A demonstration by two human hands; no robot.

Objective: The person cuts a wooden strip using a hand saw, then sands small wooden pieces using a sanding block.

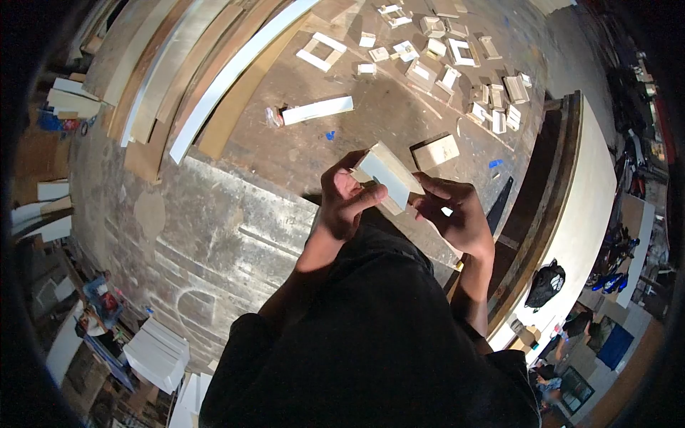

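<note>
A small wooden box-like piece with a white face (386, 180) is held in front of my body, tilted. My left hand (344, 198) grips its left end, the thumb pressed across the white face. At the other end, the fingers of my right hand (454, 212) are curled against its edge. Just beyond the right hand, another small wooden piece (436, 151) lies on the worn work surface (285, 167). The underside of the held piece is hidden from me.
Several small wooden frames and boxes (460, 53) lie scattered at the back right. Long boards (221, 85) are stacked at the left, near a short white-faced strip (317, 110). A dark handsaw-like blade (499, 203) and a pale panel (578, 207) with a black bag (546, 285) are at right.
</note>
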